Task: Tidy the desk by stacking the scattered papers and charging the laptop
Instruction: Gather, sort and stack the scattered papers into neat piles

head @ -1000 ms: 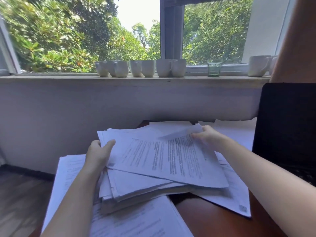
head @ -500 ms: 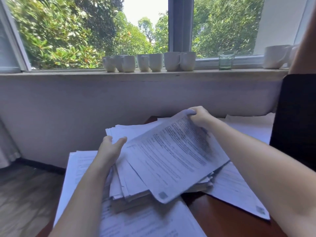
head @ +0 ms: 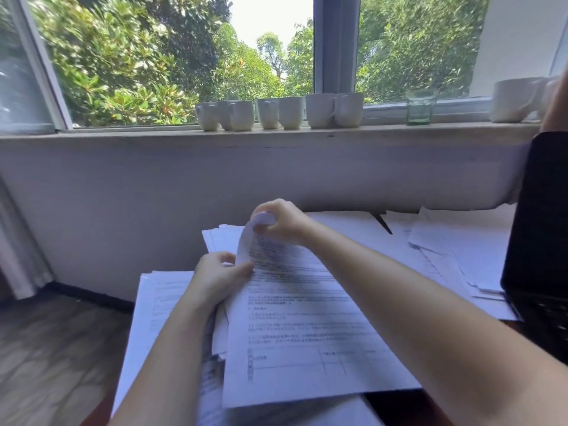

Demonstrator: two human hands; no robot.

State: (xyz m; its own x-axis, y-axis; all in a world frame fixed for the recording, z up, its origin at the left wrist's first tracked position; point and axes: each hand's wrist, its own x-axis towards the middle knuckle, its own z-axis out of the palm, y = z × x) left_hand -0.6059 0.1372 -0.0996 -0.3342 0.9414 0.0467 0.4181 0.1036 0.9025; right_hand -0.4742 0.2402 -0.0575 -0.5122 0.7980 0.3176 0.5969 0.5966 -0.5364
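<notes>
While tidying the desk (head: 396,407), gripping one printed sheet (head: 307,333) with both hands.

Pinching that sheet, white, text-covered and bending limply, at its left edge with the left hand (head: 215,278); curling its far corner over in the right hand (head: 282,222), fingers closed on paper. Holding it across a thick, ragged stack (head: 159,302) on the desk's left part. Judging stacking as roughly halfway: leaving loose papers (head: 455,250) fanned farther right, against the open, dark laptop (head: 541,226). Seeing no cable there, so reckoning charging as not begun. Ignoring white mugs (head: 289,113) lining the far windowsill (head: 123,133).
</notes>
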